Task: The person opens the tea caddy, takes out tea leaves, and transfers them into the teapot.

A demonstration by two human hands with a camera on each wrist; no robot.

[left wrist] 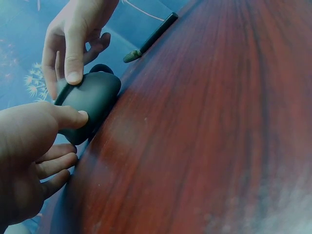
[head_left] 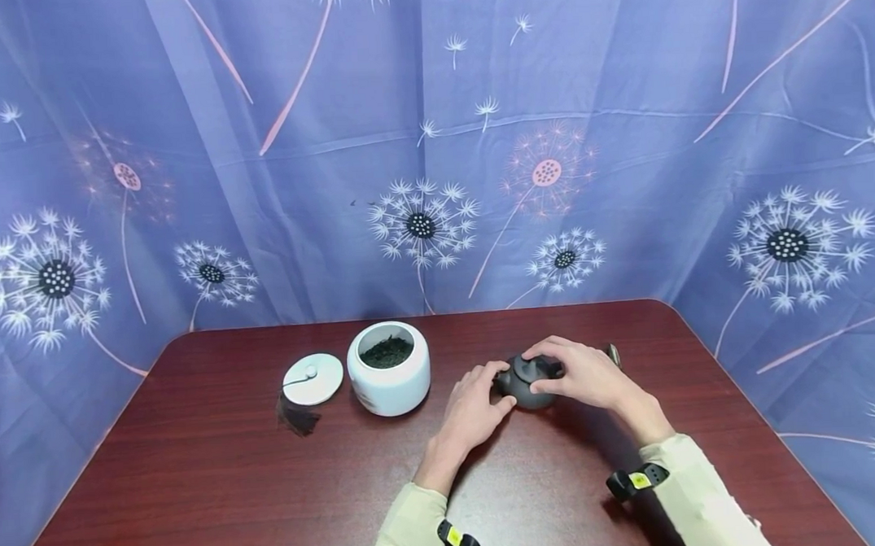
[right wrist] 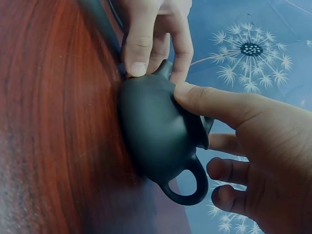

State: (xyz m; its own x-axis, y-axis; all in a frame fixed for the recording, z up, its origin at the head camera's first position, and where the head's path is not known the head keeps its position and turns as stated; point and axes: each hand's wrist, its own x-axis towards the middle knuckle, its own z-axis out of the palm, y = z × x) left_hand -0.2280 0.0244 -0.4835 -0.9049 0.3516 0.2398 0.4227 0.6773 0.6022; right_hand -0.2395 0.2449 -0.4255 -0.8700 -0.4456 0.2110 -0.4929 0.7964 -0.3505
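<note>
A small dark teapot (head_left: 533, 398) stands upright on the table, its spout toward my left hand and its loop handle (right wrist: 187, 197) on the other side. My left hand (head_left: 477, 406) grips the spout side, thumb in front and fingers behind. From above, my right hand (head_left: 584, 372) pinches around the dark lid (head_left: 525, 370) with thumb and forefinger; its other fingers (right wrist: 229, 170) hang loosely near the handle. The lid sits on the pot, partly hidden by the fingers. To the left of the pot stands a white jar (head_left: 391, 389) with dark loose leaves (head_left: 386, 352) inside.
A white jar lid (head_left: 325, 380) with a knob and dark tassel (head_left: 297, 416) lies left of the jar. Beyond my right hand lies a slim dark stick (left wrist: 158, 34) with a greenish-brown end. A blue dandelion-print curtain (head_left: 331, 188) hangs behind the reddish-brown table (head_left: 234, 494).
</note>
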